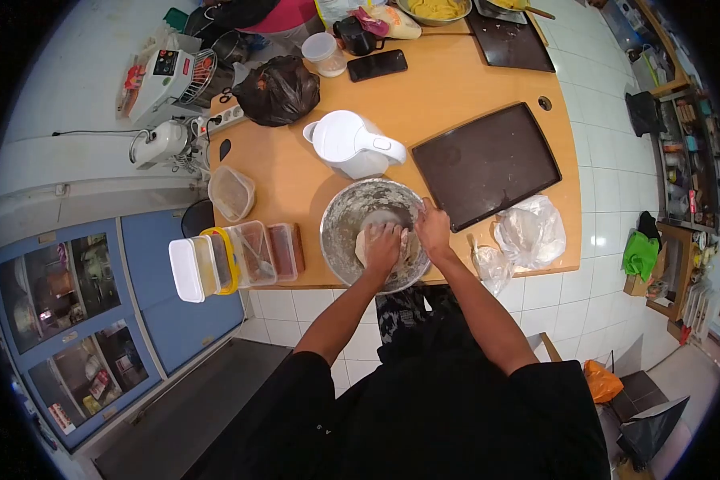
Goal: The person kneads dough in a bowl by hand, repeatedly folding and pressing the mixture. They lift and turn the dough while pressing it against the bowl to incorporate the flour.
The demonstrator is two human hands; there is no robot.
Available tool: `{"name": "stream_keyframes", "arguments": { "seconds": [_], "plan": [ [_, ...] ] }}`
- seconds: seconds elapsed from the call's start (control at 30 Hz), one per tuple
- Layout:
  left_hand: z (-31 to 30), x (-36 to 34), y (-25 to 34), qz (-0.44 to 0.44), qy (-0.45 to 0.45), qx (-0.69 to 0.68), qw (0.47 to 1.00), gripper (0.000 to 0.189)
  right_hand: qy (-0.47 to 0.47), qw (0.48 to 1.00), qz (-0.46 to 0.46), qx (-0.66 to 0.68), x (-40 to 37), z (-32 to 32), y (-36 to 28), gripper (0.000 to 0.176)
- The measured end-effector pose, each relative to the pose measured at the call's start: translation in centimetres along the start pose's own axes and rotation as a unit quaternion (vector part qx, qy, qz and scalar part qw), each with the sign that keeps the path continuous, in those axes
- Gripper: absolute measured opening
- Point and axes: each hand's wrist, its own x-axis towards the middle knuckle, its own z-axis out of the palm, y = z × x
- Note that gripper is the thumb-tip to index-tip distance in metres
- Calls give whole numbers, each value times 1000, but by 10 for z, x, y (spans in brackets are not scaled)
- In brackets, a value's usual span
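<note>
A round metal mixing bowl [338, 210], its inner wall smeared with flour and dough, stands at the table's front edge. Inside it lies a pale lump of dough [362, 246]. My left hand [385, 244] reaches into the bowl and presses on the dough with curled fingers, covering much of it. At the bowl's right side, my right hand [433, 230] is closed around the rim. Just behind the bowl is a white water pitcher [346, 142] with a lid and handle.
A dark baking tray [488, 164] lies right of the bowl, with plastic bags of white powder [530, 232] in front. Plastic containers [252, 252] line the left edge. Farther back are a black plastic bag [278, 90], a phone [378, 66] and a lidded jar [323, 54].
</note>
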Motion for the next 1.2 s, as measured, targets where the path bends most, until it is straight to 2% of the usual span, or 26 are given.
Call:
{"name": "stream_keyframes", "arguments": {
  "seconds": [0.1, 0.2, 0.23, 0.33, 0.43, 0.53, 0.57, 0.67, 0.73, 0.83, 0.87, 0.97, 1.07, 1.17, 1.2],
  "plan": [
    [14, 18, -10, -14, -30, -2, 999, 23, -3, 1000, -4, 7, 2, -5, 0, 17],
    [23, 46, -19, -80, -84, 13, 993, 25, -20, 1000, -11, 13, 2, -7, 0, 19],
    [29, 50, -21, -86, -42, 21, 995, 31, -24, 999, -14, 17, 3, -8, 1, 20],
    [37, 63, -17, -240, -36, 25, 970, 32, -37, 999, -17, -5, 11, -8, 0, 24],
    [11, 71, -1, -303, -117, -55, 944, 31, -53, 998, 1, -26, 12, -9, -2, 28],
    [37, 33, -2, -170, -70, -107, 977, 27, -41, 998, -11, -55, 14, -5, -3, 26],
    [34, 20, -6, -98, -127, -152, 975, 28, -47, 997, -26, -57, 16, -4, -3, 25],
    [14, -20, 9, -1, -146, -110, 983, 31, -66, 994, -52, -69, 20, -7, -2, 20],
    [-14, -38, 13, 40, -154, -165, 973, 33, -91, 991, -52, -86, 18, -4, -2, 17],
    [-58, -48, 14, 85, -183, -229, 952, 36, -73, 993, -70, -68, 16, -5, -3, 18],
    [-66, -51, 12, 98, -198, -247, 944, 37, -75, 991, -81, -74, 16, -6, -4, 16],
    [-59, -65, -2, 117, -165, -284, 937, 37, -76, 988, -106, -82, 17, -13, -10, 12],
    [-57, -78, -10, -50, -211, -359, 908, 36, -83, 986, -124, -81, 21, -14, -7, 13],
    [-60, -67, 9, -190, -93, -186, 960, 35, -106, 982, -135, -79, 24, -16, -8, 15],
    [-52, -68, 8, -171, -68, -119, 976, 36, -110, 981, -142, -67, 24, -16, -8, 17]
  ]
}}
